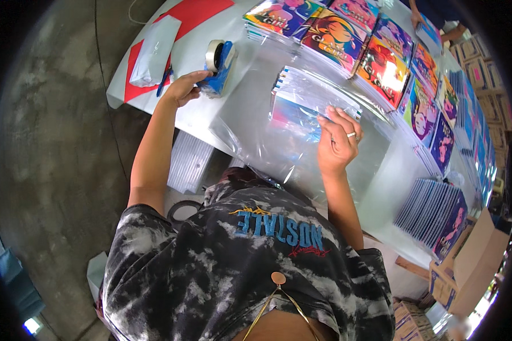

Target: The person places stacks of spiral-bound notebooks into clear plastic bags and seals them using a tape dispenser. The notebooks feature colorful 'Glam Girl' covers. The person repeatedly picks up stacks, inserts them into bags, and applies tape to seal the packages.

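Note:
My left hand (pixel 186 86) reaches to a blue tape dispenser (pixel 217 82) with a roll of clear tape (pixel 214 55). Its fingers come together against the dispenser's left side; whether they pinch a tape end is hidden. A stack of notebooks (pixel 298 94) lies in front of me under clear plastic film (pixel 256 133). My right hand (pixel 340 139), a ring on one finger, is closed on the film along the stack's near right part. Loose film spreads over the table edge towards me.
Colourful notebooks (pixel 333 40) stand in rows at the back and right. Another notebook pile (pixel 429 213) sits at the right edge, near an open carton (pixel 475 267). Red sheets (pixel 202 14), a white packet (pixel 156 51) and a blue pen or cutter (pixel 165 81) lie left. Another person's hand (pixel 454 33) shows at far right.

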`<state>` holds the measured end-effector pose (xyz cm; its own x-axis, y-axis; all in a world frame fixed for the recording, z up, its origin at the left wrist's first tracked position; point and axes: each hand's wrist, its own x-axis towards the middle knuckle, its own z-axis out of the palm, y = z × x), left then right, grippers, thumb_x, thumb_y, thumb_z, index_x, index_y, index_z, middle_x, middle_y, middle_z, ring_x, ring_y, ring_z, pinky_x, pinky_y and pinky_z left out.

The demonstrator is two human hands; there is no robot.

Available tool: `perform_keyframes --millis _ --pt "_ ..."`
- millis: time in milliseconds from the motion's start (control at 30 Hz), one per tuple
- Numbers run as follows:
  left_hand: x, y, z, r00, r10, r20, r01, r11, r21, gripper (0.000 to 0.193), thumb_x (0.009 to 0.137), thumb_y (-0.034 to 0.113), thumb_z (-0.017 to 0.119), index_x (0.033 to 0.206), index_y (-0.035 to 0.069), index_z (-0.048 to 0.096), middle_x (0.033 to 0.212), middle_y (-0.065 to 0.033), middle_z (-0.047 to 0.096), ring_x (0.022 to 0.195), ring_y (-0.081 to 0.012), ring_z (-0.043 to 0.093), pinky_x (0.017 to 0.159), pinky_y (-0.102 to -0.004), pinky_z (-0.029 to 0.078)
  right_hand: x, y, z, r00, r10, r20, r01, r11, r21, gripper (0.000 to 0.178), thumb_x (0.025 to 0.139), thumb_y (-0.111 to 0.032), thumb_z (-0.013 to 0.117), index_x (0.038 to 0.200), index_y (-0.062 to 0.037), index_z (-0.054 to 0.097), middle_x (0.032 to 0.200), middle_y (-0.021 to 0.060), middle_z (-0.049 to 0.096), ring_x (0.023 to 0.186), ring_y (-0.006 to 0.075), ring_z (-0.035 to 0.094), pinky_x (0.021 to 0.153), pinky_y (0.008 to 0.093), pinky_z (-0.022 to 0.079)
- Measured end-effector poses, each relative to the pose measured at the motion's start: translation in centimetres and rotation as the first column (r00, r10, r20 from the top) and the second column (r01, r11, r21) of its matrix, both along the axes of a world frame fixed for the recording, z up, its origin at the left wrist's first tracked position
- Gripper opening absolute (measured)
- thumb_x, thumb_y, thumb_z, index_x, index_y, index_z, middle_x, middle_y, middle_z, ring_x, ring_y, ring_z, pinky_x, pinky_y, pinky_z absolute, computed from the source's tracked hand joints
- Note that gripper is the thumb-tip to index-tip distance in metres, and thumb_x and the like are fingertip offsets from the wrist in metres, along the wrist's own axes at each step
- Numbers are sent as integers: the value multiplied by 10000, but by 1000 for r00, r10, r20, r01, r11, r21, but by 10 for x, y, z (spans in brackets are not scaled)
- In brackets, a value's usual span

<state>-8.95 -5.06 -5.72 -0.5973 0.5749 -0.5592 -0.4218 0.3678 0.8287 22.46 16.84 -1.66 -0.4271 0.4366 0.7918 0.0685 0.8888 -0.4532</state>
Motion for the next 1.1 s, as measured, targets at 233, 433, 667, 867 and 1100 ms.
perform_keyframes --millis 233,433,667,867,1100 --pt "34 -59 -40 857 44 -514 -199 947 -251 226 859 215 580 887 6 662 900 -46 662 818 -163 613 749 -329 484 -1 -2 5 1000 17 9 -17 1000 8 175 647 51 725 726 -90 657 927 39 682 916 207 609 828 293 420" --pt "118 55 77 815 396 -423 -233 893 386 405 913 369 535 772 11 661 688 -68 656 456 -69 452 437 -223 348 2 1 1 1000 17 5 -17 999 -34 161 659 12 718 700 -122 637 938 -1 670 939 180 596 838 297 382" --pt "240 114 58 990 98 -106 -73 972 221 381 825 350 669 597 57 584 497 -8 531 385 -54 416 375 -214 317 7 2 5 998 40 52 -37 998 -52 339 636 38 677 929 -129 644 954 3 649 955 185 580 815 327 378" --pt "219 102 -9 943 81 -324 -102 994 -49 417 709 367 775 542 49 564 516 -26 541 449 -116 489 444 -256 383 7 4 77 743 107 661 -56 994 -98 608 643 -244 715 1180 -14 549 1139 132 520 1015 282 516 857 404 412" --pt "113 69 -86 518 -311 -797 409 908 -89 543 703 184 780 1145 -3 528 1042 -116 604 930 -217 584 784 -340 486 -29 23 71 750 -2 661 -48 997 58 354 553 -202 735 848 -18 666 994 162 560 1043 294 470 893 412 324"
